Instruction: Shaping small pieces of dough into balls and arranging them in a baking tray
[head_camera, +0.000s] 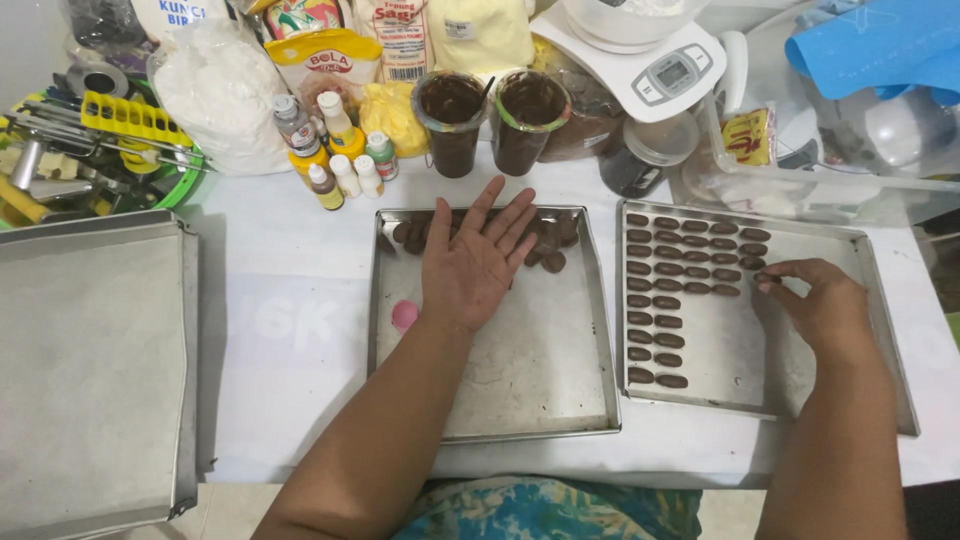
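My left hand (472, 262) lies flat with fingers spread over a pile of loose brown chocolate pieces (552, 245) at the far end of the middle metal tray (540, 400). My right hand (822, 305) rests in the right metal tray (880, 300), its fingertips pinching one brown piece (768, 281) next to the neat rows of brown pieces (670, 270) laid out there. A small pink round object (404, 315) sits in the middle tray beside my left wrist.
A large paper-lined tray (90, 370) lies at the left. Behind the trays stand small colouring bottles (340, 160), two cups of dark chocolate (490, 120), flour bags, a white kitchen scale (660, 70) and a clear plastic tub (800, 170).
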